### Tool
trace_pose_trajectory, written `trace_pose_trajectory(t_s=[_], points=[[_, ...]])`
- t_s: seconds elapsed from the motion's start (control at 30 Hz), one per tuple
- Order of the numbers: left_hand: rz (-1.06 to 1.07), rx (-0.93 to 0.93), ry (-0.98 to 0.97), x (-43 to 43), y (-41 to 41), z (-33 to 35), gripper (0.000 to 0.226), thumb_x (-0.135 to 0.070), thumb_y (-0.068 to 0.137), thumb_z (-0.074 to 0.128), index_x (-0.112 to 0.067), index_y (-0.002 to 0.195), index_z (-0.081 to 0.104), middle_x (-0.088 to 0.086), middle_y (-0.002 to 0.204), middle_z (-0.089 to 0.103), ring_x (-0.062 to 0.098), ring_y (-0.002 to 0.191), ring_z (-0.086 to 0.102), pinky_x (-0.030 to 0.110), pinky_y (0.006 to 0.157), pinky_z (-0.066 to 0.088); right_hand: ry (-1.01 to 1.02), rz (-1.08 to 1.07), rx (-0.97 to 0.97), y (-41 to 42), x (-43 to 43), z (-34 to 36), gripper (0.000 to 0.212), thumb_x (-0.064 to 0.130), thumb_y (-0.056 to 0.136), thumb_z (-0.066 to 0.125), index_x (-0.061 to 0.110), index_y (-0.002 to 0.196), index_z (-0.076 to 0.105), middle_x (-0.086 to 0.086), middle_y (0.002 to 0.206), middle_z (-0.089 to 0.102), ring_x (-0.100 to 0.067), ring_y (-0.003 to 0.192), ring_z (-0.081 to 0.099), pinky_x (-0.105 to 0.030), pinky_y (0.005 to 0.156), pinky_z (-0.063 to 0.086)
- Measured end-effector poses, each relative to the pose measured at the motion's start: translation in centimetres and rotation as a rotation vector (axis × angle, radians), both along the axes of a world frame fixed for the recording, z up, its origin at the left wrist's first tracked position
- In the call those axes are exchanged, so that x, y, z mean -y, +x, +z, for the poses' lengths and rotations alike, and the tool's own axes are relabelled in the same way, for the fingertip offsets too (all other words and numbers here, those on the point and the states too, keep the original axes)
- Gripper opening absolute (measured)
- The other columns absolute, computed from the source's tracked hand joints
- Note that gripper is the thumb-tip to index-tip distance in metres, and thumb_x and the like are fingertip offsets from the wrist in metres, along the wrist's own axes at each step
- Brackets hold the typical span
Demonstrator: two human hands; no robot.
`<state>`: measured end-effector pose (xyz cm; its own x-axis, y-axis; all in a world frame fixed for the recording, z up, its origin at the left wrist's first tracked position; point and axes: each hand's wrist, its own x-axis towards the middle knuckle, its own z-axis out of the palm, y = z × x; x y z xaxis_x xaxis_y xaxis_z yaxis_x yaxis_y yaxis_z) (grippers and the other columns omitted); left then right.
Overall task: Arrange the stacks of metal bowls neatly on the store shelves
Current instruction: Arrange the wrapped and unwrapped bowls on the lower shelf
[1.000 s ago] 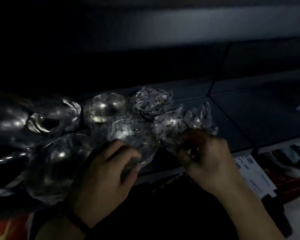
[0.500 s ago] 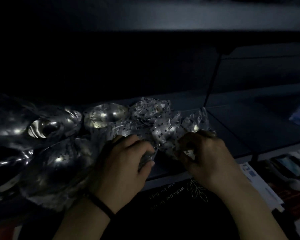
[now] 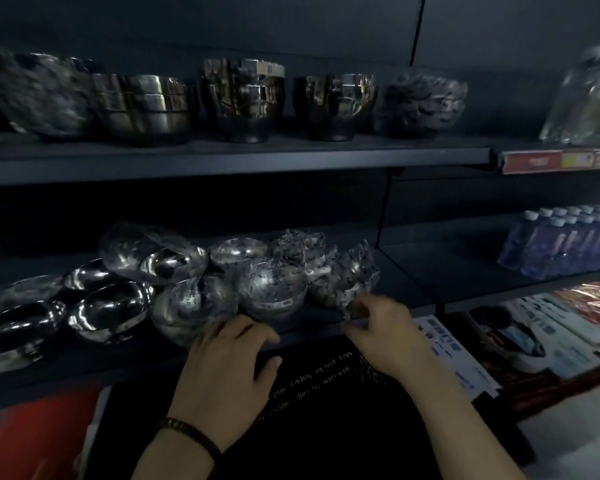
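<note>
Wrapped bowl stack (image 3: 352, 275) is sitting rightmost on the lower shelf (image 3: 404, 271), just beyond the right hand (image 3: 383, 329), whose fingers (image 3: 362, 303) are pinching its wrap; left hand (image 3: 229, 362) is resting slack, farther left, holding nothing.

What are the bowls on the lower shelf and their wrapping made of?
The bowls look like polished metal, probably stainless steel: bright mirror-like reflections. The wrapping looks like thin clear plastic film with print: crinkled, see-through, glinting.

Upside-down script on black mat (image 3: 326, 431), "May you be happy", "welcome to"
</note>
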<state>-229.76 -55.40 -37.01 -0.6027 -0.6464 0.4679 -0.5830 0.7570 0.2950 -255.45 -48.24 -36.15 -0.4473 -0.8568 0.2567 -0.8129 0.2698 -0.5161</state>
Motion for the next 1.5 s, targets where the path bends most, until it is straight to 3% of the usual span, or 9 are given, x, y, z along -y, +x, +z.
trace_pose_trajectory(t_s=[0.2, 0.47, 0.67, 0.73, 0.9, 1.03, 1.17, 1.3, 1.5], points=[[0.028, 0.081, 0.006, -3.1, 0.4, 0.1, 0.018, -0.049, 0.091, 0.066, -0.046, 0.107, 0.059, -0.029, 0.112, 0.049, 0.002, 0.101, 0.055, 0.026, 0.088, 0.052, -0.075, -0.002, 0.059, -0.2, -3.0, -3.0, 0.026, 0.037, 0.094, 0.072, 0.025, 0.117, 0.068, -0.001, 0.109, 0.067, -0.017, 0.096, 0.063, -0.037, 0.085, 0.056], [0.126, 0.146, 0.088, 2.3, -3.6, 1.0, 0.038, -0.048, 0.095, 0.063, -0.046, 0.130, 0.048, -0.029, 0.134, 0.039, 0.000, 0.111, 0.057, 0.026, 0.088, 0.056, -0.044, 0.026, 0.092, -2.5, 1.6, -2.0, 0.026, 0.032, 0.094, 0.071, 0.022, 0.116, 0.062, -0.003, 0.105, 0.062, -0.024, 0.093, 0.063, -0.042, 0.082, 0.059], [0.167, 0.073, 0.256, 7.4, -5.3, -1.2, 0.046, -0.038, 0.100, 0.062, -0.039, 0.142, 0.043, -0.020, 0.146, 0.038, 0.010, 0.125, 0.051, 0.031, 0.100, 0.051, -0.007, -0.079, 0.143, -4.6, 4.7, -4.6, 0.066, 0.021, 0.095, 0.068, 0.037, 0.153, 0.040, -0.008, 0.124, 0.067, -0.031, 0.114, 0.065, -0.046, 0.089, 0.061], [0.161, 0.042, 0.267, 8.3, -5.9, -1.5, 0.044, -0.033, 0.102, 0.061, -0.036, 0.143, 0.046, -0.018, 0.146, 0.044, 0.011, 0.126, 0.052, 0.027, 0.101, 0.048, -0.057, -0.097, 0.144, -4.7, 5.9, -4.7, 0.064, 0.023, 0.099, 0.067, 0.039, 0.156, 0.041, -0.007, 0.127, 0.069, -0.030, 0.111, 0.068, -0.045, 0.086, 0.062], [0.147, -0.001, 0.247, 9.4, -6.3, -2.8, 0.029, -0.029, 0.104, 0.057, -0.038, 0.132, 0.055, -0.022, 0.134, 0.048, 0.003, 0.114, 0.048, 0.018, 0.093, 0.040, 0.005, -0.093, 0.081, -4.7, 9.0, -5.8, 0.030, 0.026, 0.102, 0.061, 0.038, 0.130, 0.065, -0.006, 0.116, 0.075, -0.029, 0.101, 0.072, -0.042, 0.082, 0.062], [0.102, -0.074, 0.281, 9.6, -6.6, -4.0, 0.034, -0.021, 0.102, 0.060, -0.037, 0.132, 0.057, -0.022, 0.135, 0.045, 0.003, 0.119, 0.048, 0.016, 0.100, 0.036, 0.045, -0.116, 0.058, -4.8, 9.6, -6.2, 0.012, 0.032, 0.103, 0.060, 0.031, 0.115, 0.063, -0.005, 0.107, 0.075, -0.030, 0.095, 0.072, -0.042, 0.076, 0.061], [0.151, -0.087, 0.271, 9.9, -7.6, -4.6, 0.030, -0.025, 0.102, 0.060, -0.034, 0.130, 0.059, -0.017, 0.134, 0.051, 0.010, 0.122, 0.051, 0.026, 0.104, 0.044, -0.026, -0.136, 0.052, -4.7, 9.4, -7.2, 0.004, 0.028, 0.104, 0.056, 0.027, 0.108, 0.056, -0.009, 0.096, 0.072, -0.035, 0.085, 0.070, -0.043, 0.069, 0.059], [0.181, -0.140, 0.246, 10.0, -8.5, -5.2, 0.012, -0.025, 0.104, 0.058, -0.028, 0.112, 0.065, -0.012, 0.116, 0.057, 0.014, 0.107, 0.055, 0.025, 0.089, 0.043, -0.061, -0.170, 0.027, -5.1, 9.4, -7.9, 0.014, 0.014, 0.105, 0.050, 0.020, 0.093, 0.051, -0.010, 0.085, 0.066, -0.030, 0.072, 0.063, -0.043, 0.062, 0.056], [0.137, -0.145, 0.237, 9.6, -8.7, -5.6, 0.008, -0.028, 0.106, 0.053, -0.028, 0.109, 0.061, -0.014, 0.110, 0.051, 0.008, 0.093, 0.049, 0.023, 0.080, 0.038, -0.085, -0.174, 0.071, -5.6, 8.1, -7.8, 0.025, -0.001, 0.094, 0.062, 0.023, 0.102, 0.060, -0.010, 0.091, 0.068, -0.029, 0.080, 0.067, -0.032, 0.062, 0.051]])
